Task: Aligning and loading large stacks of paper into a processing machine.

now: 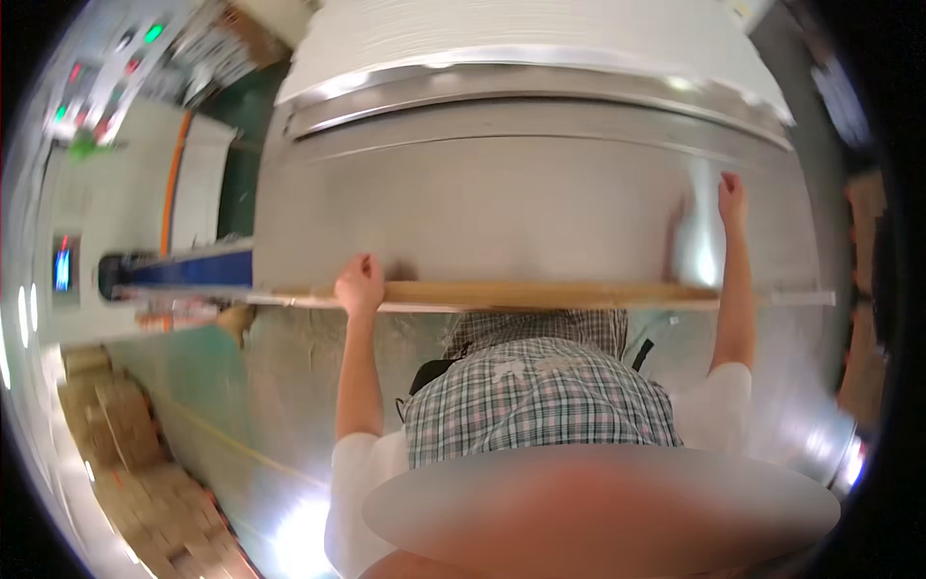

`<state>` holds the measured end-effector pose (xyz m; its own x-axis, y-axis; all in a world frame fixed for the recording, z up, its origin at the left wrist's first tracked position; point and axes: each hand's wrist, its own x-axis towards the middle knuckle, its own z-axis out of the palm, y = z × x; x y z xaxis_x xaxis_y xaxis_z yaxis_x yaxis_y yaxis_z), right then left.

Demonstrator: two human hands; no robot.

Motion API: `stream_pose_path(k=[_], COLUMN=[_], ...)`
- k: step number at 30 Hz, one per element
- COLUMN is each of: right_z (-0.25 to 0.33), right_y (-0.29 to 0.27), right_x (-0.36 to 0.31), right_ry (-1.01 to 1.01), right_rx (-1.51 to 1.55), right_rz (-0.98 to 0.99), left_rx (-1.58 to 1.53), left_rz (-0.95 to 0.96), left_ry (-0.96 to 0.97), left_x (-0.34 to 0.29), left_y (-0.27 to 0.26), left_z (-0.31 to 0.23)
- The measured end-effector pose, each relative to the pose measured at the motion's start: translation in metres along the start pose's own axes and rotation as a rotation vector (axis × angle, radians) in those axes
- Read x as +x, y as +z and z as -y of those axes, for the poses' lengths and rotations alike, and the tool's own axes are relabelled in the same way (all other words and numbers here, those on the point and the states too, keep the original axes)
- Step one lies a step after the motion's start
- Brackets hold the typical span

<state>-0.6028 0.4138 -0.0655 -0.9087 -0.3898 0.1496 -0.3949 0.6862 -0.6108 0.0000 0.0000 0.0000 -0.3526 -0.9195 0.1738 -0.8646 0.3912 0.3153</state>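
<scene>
My left hand (361, 284) is closed, its fingers curled, at the near edge of a wide metal table (482, 203). It is beside the left part of a wooden strip (540, 294) along that edge. Farther out, above the table's right side, my right hand (733, 201) is closed too, fingers bent inward. What either hand holds, if anything, is too small or blurred to make out. Dark reflections of the hands show on the metal. Beyond the table's far metal ledge (540, 87) lies a wide white rippled covering (540, 29).
A blue conveyor belt (193, 271) meets the table's left side. Cardboard boxes (125, 425) are piled at the lower left, and more brown boxes (863, 357) stand at the right. A control panel with lit buttons (106, 92) is at the upper left.
</scene>
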Motion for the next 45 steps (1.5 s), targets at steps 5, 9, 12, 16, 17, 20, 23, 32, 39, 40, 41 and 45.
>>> stream_pose_path(k=[5,9,12,16,17,20,23,32,39,40,41,45], right_z=[0.063,0.088,0.081,0.087,0.093,0.114,0.141,0.198,0.206,0.207,0.208,0.210], right_y=[0.083,0.121,0.118,0.118,0.118,0.127,0.137,0.156,0.157,0.156,0.155,0.153], right_x=[0.018,0.006,0.008,0.008,0.005,-0.008,-0.025,-0.084,-0.090,-0.090,-0.091,-0.093], right_ry=[-0.093,-0.113,-0.142,-0.121,-0.086,-0.073,-0.014,0.057,0.045,0.052,0.058,0.051], right_rx=[-0.366,-0.591,-0.559,-0.559,-0.565,-0.594,-0.592,-0.621,-0.602,-0.597,-0.588,-0.562], right_rz=[-0.104,-0.276,-0.287,-0.262,-0.272,-0.361,-0.350,-0.202,-0.224,-0.205,-0.220,-0.226], left_rx=[-0.108,-0.101,-0.118,-0.055,-0.093,-0.134,-0.163,-0.407,-0.562,-0.541,-0.587,-0.659], left_rz=[-0.044,-0.026,0.050,0.062,0.036,0.159,0.275,0.681,1.006,1.005,1.039,1.075], left_ry=[0.036,-0.042,-0.023,0.101,0.155,0.207,0.330,0.738,0.948,0.949,0.939,0.937], left_x=[-0.010,-0.013,-0.012,-0.010,-0.010,-0.011,-0.009,0.020,0.033,0.033,0.033,0.028], left_y=[-0.016,-0.022,-0.024,-0.025,-0.026,-0.029,-0.037,-0.016,0.031,0.036,0.041,0.058], left_z=[-0.009,-0.018,-0.020,-0.015,-0.014,-0.011,-0.007,0.005,-0.010,-0.009,-0.007,-0.002])
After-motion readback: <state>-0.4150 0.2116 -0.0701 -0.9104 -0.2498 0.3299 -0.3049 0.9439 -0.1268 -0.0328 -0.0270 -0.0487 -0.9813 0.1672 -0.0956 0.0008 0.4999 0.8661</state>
